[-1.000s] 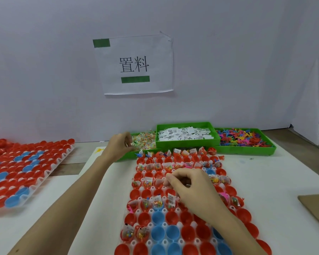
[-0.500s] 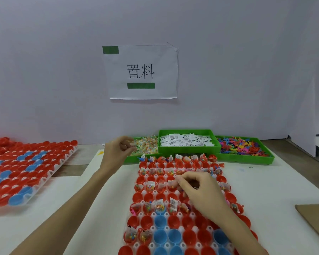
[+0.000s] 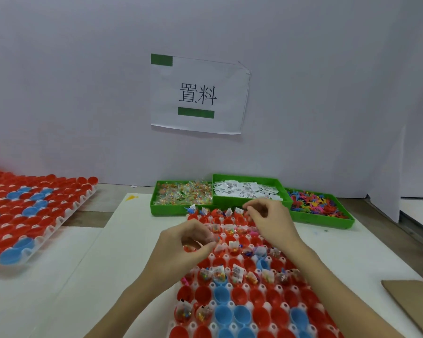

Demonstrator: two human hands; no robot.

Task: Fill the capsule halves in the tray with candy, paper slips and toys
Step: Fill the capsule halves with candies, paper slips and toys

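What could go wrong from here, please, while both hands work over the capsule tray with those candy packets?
1. The left hand pinches several clear candy packets above the capsule tray; one might slip into an already filled cup.
2. The right hand reaches over filled far rows, so its forearm could brush upright paper slips out of their halves.
3. Empty blue and red halves near the person might be skipped.

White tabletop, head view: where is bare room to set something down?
Bare white tabletop lies between the capsule tray and the brown cardboard sheet, and between that tray and the second red-and-blue capsule tray. Crowded: the three green plastic bins, with both hands over the tray's far rows.
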